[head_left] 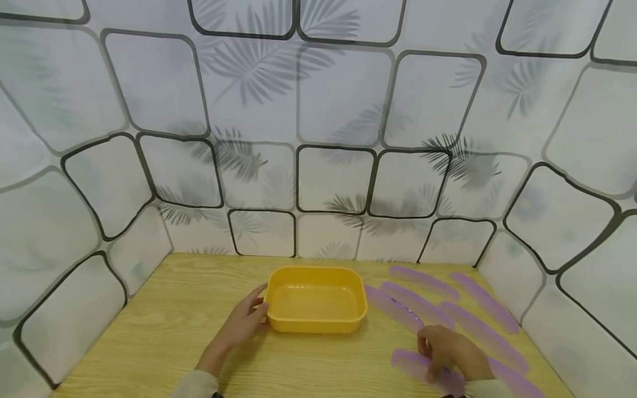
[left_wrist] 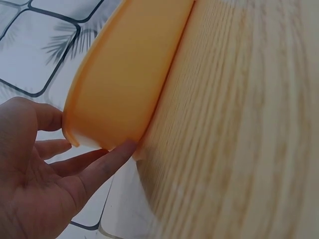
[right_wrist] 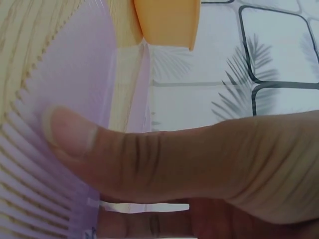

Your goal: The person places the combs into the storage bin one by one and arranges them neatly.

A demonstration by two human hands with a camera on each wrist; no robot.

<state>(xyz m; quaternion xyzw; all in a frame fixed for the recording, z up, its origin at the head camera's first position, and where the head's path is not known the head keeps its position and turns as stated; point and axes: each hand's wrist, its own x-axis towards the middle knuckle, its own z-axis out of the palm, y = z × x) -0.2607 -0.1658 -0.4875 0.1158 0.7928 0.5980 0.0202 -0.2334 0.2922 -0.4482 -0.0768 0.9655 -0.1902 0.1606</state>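
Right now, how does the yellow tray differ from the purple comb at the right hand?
The tray is yellow; the comb is purple. The tray has raised walls; the comb is flat and toothed. The left hand touches the tray; the right hand pinches the comb. Both have a hand on them.

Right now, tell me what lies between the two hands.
In the head view, a yellow tray, then purple combs, lie between the left hand and right hand.

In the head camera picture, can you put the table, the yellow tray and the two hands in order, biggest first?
1. Table
2. Yellow tray
3. Left hand and right hand: they look about alike, so I can't rank them.
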